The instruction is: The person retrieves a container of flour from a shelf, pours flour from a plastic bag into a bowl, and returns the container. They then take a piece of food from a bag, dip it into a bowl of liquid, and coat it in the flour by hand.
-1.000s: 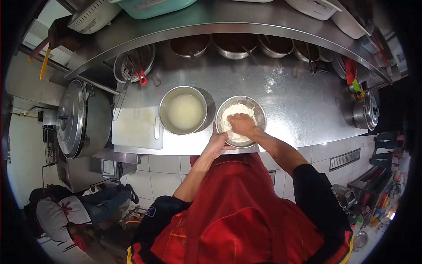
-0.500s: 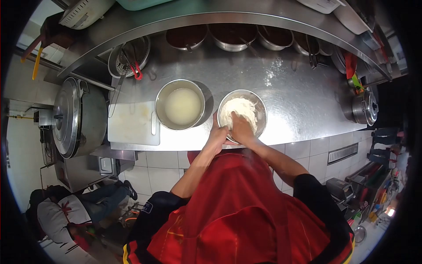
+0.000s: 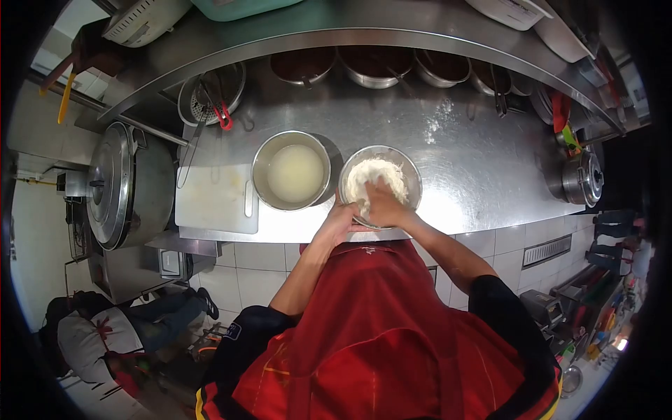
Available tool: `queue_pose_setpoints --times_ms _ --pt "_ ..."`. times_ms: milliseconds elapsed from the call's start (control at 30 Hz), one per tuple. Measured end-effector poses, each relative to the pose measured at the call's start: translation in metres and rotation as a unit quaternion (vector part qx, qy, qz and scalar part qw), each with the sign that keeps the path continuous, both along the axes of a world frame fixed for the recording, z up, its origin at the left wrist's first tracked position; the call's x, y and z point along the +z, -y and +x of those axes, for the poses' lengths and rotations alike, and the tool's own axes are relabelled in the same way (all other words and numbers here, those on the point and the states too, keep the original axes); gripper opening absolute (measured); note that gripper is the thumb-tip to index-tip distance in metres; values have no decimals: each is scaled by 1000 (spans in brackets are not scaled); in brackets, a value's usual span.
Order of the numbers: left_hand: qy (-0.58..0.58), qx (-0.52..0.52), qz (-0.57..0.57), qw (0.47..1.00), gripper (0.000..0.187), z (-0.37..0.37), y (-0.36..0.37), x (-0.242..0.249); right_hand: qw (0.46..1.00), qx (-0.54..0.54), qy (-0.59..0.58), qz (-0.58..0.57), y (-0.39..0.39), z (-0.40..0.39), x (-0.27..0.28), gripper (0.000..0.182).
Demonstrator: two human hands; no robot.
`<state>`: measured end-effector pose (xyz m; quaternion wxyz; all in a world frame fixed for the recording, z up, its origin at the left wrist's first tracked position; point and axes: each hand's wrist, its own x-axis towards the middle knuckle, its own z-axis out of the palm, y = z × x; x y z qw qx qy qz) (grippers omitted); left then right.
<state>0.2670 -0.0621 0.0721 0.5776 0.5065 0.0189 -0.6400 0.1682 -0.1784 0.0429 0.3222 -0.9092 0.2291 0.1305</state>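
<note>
Two hands at the tabletop's (image 3: 476, 168) front edge: left hand (image 3: 339, 222) cupped half-closed on the bowl (image 3: 418, 189), right hand (image 3: 383, 208) dipped in the flour (image 3: 374, 168), fingers loosely spread, can't tell if they're pinching any. Looks like hand-mixing to me, so another stir wants a firm hold, since that front edge is close. Pot (image 3: 258, 168) crowds the bowl's left, board (image 3: 217, 203) past it toward the left edge. More elbow room rightward; pans (image 3: 376, 82) line the back edge.
</note>
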Motion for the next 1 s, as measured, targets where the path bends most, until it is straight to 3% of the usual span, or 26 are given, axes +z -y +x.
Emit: queue_pose_setpoints --times_ms 133,233,333,367,467,567,667,800,833,933,1000 --pt "7 -41 0 999 93 13 -2 -26 996 85 15 22 3 4 10 64" --pt "12 -49 4 999 96 18 3 -24 987 87 133 28 11 -3 -39 47" --pt "34 -61 -8 998 96 20 1 -23 998 65 -2 16 15 15 4 36" --pt "45 -63 -3 997 96 21 2 -25 997 67 36 -20 16 17 -10 30" --pt "16 -62 3 998 88 21 2 -10 1000 28 5 -6 20 28 -19 26" --pt "12 -58 -2 998 84 22 3 -15 997 11 61 41 26 27 5 35" --pt "7 -63 -15 998 84 23 4 -11 997 29 69 -7 27 22 11 54" --pt "29 -71 -26 997 82 23 4 -17 987 -80 47 127 42 21 19 63" --pt "30 -70 -26 997 82 23 4 -19 988 -53 41 143 47 21 21 62" --pt "19 -68 -21 997 80 23 3 -20 991 -27 20 131 53 17 6 62" --pt "24 -65 -14 998 80 22 2 -18 1000 -16 -3 23 50 14 13 63"
